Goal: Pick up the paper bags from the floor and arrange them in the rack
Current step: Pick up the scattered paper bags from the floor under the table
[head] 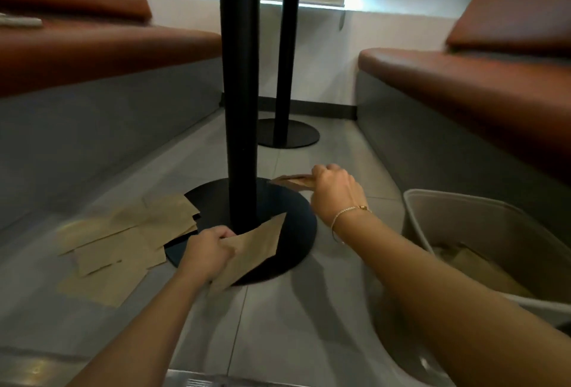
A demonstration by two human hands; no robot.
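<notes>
Two hands are busy down here under the table; the left hand (210, 247) grips a flat paper bag (253, 250), its fingers curled round the near end, the bag tilted up over the round black base (296, 226) of the near table post (238, 77); the right hand (335, 189) pinches a second bag (292, 182), held level above the far edge of that base; more paper bags (123, 241) lie scattered and overlapping on the grey tiled floor (293, 325) to the left, some touching the base; a grey bin (457, 213) stands at right, with what look like bags inside, though it's dim in there; brown benches (463, 77) flank both sides.
</notes>
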